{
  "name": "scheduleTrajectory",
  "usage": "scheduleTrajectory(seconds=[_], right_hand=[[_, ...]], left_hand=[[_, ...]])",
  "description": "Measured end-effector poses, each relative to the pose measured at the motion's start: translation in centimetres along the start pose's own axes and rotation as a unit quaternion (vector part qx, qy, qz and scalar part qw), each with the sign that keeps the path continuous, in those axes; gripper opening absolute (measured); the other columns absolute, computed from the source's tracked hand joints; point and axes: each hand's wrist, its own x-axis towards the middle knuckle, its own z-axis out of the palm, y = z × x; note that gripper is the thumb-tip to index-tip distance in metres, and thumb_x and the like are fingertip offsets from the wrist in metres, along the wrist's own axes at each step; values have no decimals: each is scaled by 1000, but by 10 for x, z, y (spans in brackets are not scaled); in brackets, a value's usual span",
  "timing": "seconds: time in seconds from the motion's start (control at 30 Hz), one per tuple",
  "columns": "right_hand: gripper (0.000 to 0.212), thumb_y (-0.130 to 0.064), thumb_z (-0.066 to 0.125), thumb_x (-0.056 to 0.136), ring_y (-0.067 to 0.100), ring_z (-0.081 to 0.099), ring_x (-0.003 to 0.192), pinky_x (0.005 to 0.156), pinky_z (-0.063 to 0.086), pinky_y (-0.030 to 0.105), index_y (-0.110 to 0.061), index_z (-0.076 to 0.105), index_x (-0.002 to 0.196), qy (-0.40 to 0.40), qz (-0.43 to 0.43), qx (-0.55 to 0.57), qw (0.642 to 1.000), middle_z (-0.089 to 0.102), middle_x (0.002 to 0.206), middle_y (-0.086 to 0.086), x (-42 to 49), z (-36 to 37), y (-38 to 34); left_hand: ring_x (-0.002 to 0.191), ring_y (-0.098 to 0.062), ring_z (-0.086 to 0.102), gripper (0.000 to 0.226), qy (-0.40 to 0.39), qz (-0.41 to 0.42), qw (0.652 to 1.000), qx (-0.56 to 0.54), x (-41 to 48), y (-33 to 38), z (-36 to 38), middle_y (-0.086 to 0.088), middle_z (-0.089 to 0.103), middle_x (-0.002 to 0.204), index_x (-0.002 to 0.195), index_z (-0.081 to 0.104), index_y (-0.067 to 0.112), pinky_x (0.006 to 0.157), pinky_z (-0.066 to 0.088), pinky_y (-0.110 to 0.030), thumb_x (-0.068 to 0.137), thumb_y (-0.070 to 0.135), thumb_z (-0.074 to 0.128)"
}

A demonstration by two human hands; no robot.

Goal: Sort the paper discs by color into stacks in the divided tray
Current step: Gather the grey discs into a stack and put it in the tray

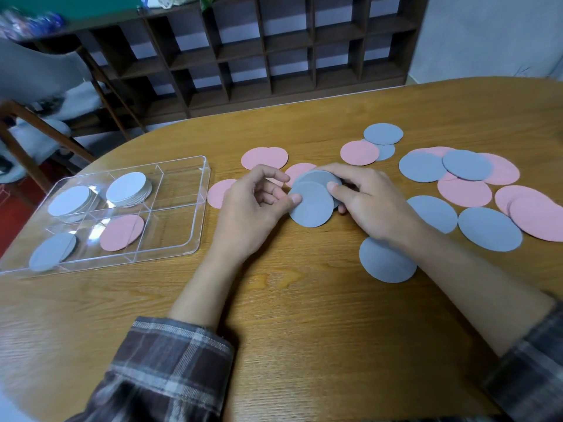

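Both hands meet over the middle of the table on a small fan of grey-blue discs (312,205). My left hand (256,205) pinches the front disc's left edge with the thumb. My right hand (365,199) grips the fan from the right, thumb on top. The clear divided tray (195,208) lies at the left. It holds two white stacks (126,188) (71,202) at the back, a grey-blue disc stack (51,251) at the front left and a pink stack (122,233) beside it. Loose pink discs (264,157) and grey-blue discs (489,228) lie scattered to the right.
The oval wooden table (304,315) curves away at the back. A dark cubby shelf (259,50) stands behind it, and a wooden chair (45,86) at the far left. The tray's two right compartments hold nothing. One grey-blue disc (385,263) lies under my right forearm.
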Motion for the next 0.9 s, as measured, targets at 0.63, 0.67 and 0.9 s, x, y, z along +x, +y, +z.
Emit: scheduleTrajectory(seconds=[0.63, 0.67, 0.9], right_hand=[[39, -23, 56, 103, 11, 55, 77, 75, 45, 31, -23, 57, 143, -3, -92, -116, 989, 65, 86, -7, -4, 5, 0], [35, -22, 56, 103, 12, 58, 77, 75, 47, 33, -25, 59, 138, -2, -94, -105, 990, 67, 88, -5, -5, 3, 1], [19, -21, 58, 101, 18, 54, 71, 64, 40, 21, -25, 64, 119, 57, -53, -51, 996, 66, 84, 10, -10, -24, 11]], left_hand=[[71, -8, 69, 17, 86, 132, 972, 173, -6, 3, 4, 2, 76, 82, 94, 82, 13, 70, 46, -8, 84, 26, 86], [72, -9, 69, 17, 84, 135, 972, 173, -7, 3, 6, 2, 75, 83, 95, 81, 14, 71, 47, -10, 85, 26, 86], [69, -8, 64, 40, 54, 91, 971, 216, -9, 4, 26, 10, 68, 79, 113, 74, 23, 67, 58, -35, 85, 51, 74]])
